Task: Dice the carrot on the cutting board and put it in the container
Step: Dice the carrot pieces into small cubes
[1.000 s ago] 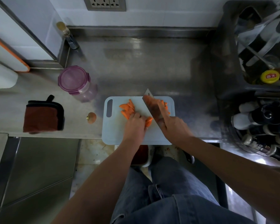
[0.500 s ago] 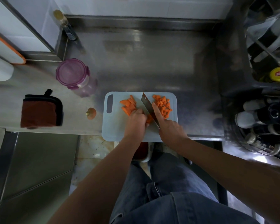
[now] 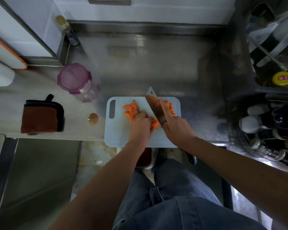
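— How many of each?

— One board [image 3: 116, 135] on the counter [image 3: 156, 63], one knife [image 3: 154, 105], one container [image 3: 74, 79]. The carrot sits on the board in two heaps: strips [image 3: 131, 110] left of the blade, dice [image 3: 170, 107] right of it. One stub [image 3: 93, 118] lies on the counter just left of the board, and one folded cloth [image 3: 42, 117] lies further left.

— And the container?

— Purple lid on. It stands on the counter, left of the board and beyond it, apart from it.

— Anything to read?

— A yellow cap [image 3: 282, 78] at the far right carries a red label with two characters, too small for me to read. Below it, bottles [image 3: 272, 127] crowd a basket. I cannot count them.

— The grips?

— The left grip [image 3: 140, 126] has its fingers curled over the near end of the strips, knuckles up, pressing them to the board right beside the blade. The right grip [image 3: 176, 127] is closed round the knife where handle meets blade. Its forefinger lies straight along the blade's flat, and the handle's end shows below the wrist. The blade slants, with its tip away and leftward, past the board's far edge. Whether its edge touches the board I cannot tell.
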Available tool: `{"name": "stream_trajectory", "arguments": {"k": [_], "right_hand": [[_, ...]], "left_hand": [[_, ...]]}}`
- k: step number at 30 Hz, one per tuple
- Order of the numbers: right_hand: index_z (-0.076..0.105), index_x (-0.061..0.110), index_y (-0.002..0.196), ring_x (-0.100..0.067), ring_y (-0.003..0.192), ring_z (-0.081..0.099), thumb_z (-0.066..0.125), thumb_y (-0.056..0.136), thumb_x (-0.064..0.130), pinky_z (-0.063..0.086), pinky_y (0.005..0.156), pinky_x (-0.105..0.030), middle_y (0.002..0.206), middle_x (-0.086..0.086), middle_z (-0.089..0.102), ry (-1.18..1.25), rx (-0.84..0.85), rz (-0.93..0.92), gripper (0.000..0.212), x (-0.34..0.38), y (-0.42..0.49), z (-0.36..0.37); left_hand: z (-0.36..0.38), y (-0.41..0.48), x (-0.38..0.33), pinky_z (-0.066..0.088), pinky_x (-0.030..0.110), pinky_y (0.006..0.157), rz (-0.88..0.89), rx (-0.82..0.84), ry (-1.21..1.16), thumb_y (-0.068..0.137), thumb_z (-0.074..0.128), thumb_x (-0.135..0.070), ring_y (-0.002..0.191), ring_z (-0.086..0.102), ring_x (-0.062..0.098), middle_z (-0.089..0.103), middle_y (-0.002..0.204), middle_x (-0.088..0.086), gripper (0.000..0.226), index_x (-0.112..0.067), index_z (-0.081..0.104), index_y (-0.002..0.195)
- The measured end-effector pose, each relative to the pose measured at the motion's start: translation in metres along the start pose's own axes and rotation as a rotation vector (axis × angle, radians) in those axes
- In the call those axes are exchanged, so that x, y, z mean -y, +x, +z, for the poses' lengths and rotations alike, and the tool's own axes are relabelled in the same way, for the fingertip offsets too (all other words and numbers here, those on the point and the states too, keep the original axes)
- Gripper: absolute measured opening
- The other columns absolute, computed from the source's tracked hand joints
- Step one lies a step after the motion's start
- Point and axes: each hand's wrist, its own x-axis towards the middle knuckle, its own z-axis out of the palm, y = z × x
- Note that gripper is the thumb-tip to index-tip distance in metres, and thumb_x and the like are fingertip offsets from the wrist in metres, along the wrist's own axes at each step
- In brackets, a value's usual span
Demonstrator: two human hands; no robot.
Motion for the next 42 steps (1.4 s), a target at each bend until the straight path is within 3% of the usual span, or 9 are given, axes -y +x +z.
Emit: {"name": "stream_trajectory", "arguments": {"k": [8,21,27,35,42], "right_hand": [[-0.015,0.039,0.149,-0.022,0.068,0.058,0.043,0.098,0.017,0.054,0.067,-0.042,0.082,-0.007,0.06,-0.07,0.055,0.011,0.08,0.006,-0.005,0.004],[-0.032,0.038,0.142,-0.023,0.075,0.062,0.05,0.092,0.004,0.056,0.072,-0.043,0.091,-0.01,0.063,-0.185,0.123,0.062,0.102,0.015,-0.006,0.019],[-0.029,0.037,0.145,-0.021,0.071,0.058,0.044,0.095,0.006,0.047,0.066,-0.035,0.088,-0.006,0.059,-0.161,0.098,0.056,0.094,0.012,-0.007,0.019],[-0.018,0.045,0.145,-0.033,0.078,0.059,0.04,0.099,0.02,0.051,0.077,-0.051,0.092,-0.015,0.064,0.021,-0.001,0.064,0.078,0.008,-0.004,0.005],[-0.013,0.04,0.149,-0.028,0.077,0.06,0.044,0.098,0.018,0.051,0.068,-0.043,0.085,-0.009,0.057,-0.011,0.065,0.055,0.08,0.019,-0.009,0.0]], "left_hand": [[0.003,-0.004,0.009,0.044,0.038,0.102,-0.039,-0.032,-0.009,0.091,0.064,-0.028,0.118,0.051,0.023,0.056,0.128,0.006,0.026,-0.015,0.07,0.113],[0.009,-0.001,0.01,0.05,0.034,0.091,-0.06,-0.067,-0.094,0.086,0.07,-0.018,0.102,0.058,0.022,0.061,0.114,0.007,0.019,-0.008,0.074,0.101],[0.007,-0.001,0.009,0.048,0.034,0.095,-0.05,-0.037,-0.104,0.086,0.07,-0.014,0.107,0.056,0.023,0.059,0.12,0.007,0.023,-0.007,0.071,0.108],[0.003,-0.006,0.013,0.047,0.037,0.097,-0.051,-0.063,-0.118,0.086,0.072,-0.022,0.106,0.057,0.024,0.063,0.112,0.006,0.025,-0.012,0.073,0.108],[0.003,-0.009,0.01,0.05,0.036,0.089,-0.156,-0.089,-0.211,0.088,0.069,-0.021,0.095,0.061,0.022,0.067,0.102,0.004,0.014,-0.015,0.076,0.099]]}}
